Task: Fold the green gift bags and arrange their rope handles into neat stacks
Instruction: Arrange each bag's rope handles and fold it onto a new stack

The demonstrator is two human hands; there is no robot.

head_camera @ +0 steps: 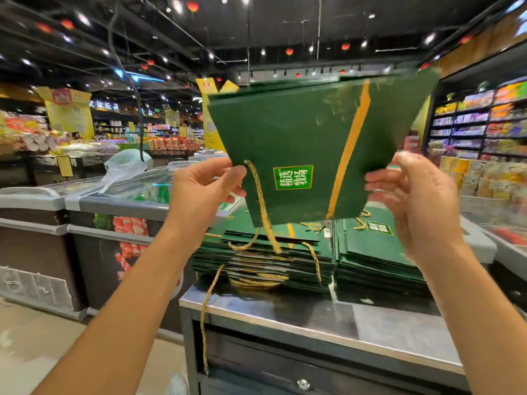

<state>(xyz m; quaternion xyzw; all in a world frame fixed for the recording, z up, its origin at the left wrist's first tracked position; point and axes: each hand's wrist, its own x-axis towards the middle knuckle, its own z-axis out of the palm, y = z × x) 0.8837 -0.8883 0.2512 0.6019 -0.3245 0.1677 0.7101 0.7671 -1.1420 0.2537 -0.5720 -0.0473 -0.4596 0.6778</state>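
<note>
I hold a flat green gift bag (302, 143) with a gold stripe and a green label up in front of me, above the counter. My left hand (205, 189) grips its left lower edge and my right hand (410, 192) grips its right lower edge. A gold rope handle (263, 206) hangs down from the bag's bottom edge. Below it lie two stacks of folded green bags: a left stack (265, 255) with loose rope handles spilling over its front, and a tidier right stack (376, 252).
The stacks rest on a steel counter (313, 312) with a drawer below. One rope (206, 309) dangles over the counter's front edge. Chest freezers (94, 206) stand to the left, and store shelves (479, 124) to the right.
</note>
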